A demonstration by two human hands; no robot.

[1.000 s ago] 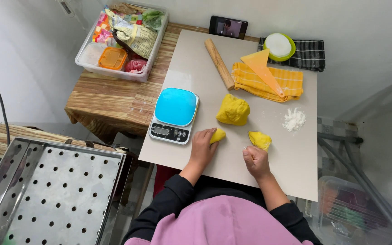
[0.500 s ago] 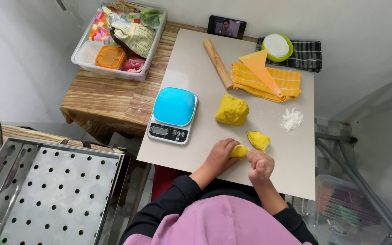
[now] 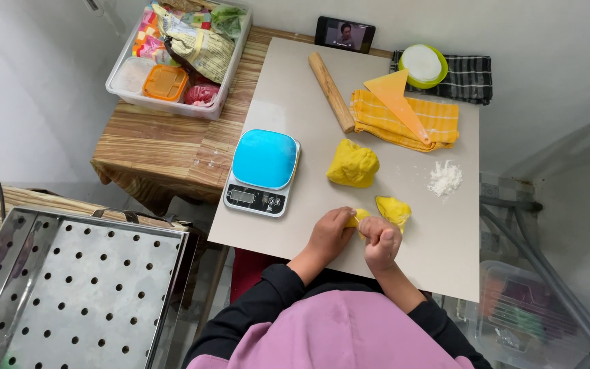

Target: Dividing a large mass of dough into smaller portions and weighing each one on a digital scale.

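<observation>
Both my hands meet near the front of the pale work board point(image 3: 438, 253). My left hand point(image 3: 331, 234) and my right hand point(image 3: 380, 242) together pinch a small yellow dough piece point(image 3: 358, 217) between the fingers. Just right of them lies another small dough piece point(image 3: 395, 208). A larger yellow dough lump point(image 3: 353, 164) sits further up the board. A kitchen scale point(image 3: 263, 171) with a blue top stands to the left of my hands.
A wooden rolling pin point(image 3: 331, 91), a yellow scraper point(image 3: 397, 100) on a yellow cloth point(image 3: 438, 119), a heap of flour point(image 3: 444, 179) and a green-rimmed bowl point(image 3: 423, 65) lie farther back. A phone point(image 3: 345, 33), a plastic tub of packets point(image 3: 175, 55) and a perforated steel tray point(image 3: 76, 294) surround the board.
My left hand carried its small dough piece from beside the scale rightward to my right hand. Both hands now hold it together.
</observation>
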